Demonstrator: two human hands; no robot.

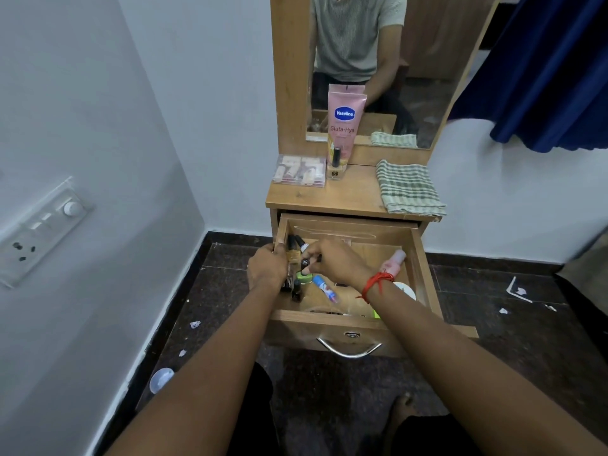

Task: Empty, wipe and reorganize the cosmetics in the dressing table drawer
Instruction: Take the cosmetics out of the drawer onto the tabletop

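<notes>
The wooden dressing table drawer (418, 258) stands pulled out below the tabletop, and both of the person's arms reach into it. The left hand (266, 266) is clenched over the drawer's left wall, at the near end of a cluster of dark-capped little bottles (296, 246) lined along that side. The right hand (335, 260), a red thread (378, 281) tied at its wrist, has its fingers pinched around a small black-capped tube (306, 262) just above a round green-lidded jar (304, 277). Beside the jar lies a blue and white stick with a pink tip (324, 287), tilted toward the drawer's front. Against the right wall rests a pink spray bottle with a pale cap (394, 261), and near it a white round lid (406, 289) shows partly under the forearm.

On the tabletop stand a tall pink Vaseline tube (345, 120), leaning against the mirror (424, 60), a small dark-capped glass bottle (335, 166) in front of it, a clear plastic box of small cosmetics (299, 171) to the left, and a folded green-checked cloth (408, 189) at the right.
</notes>
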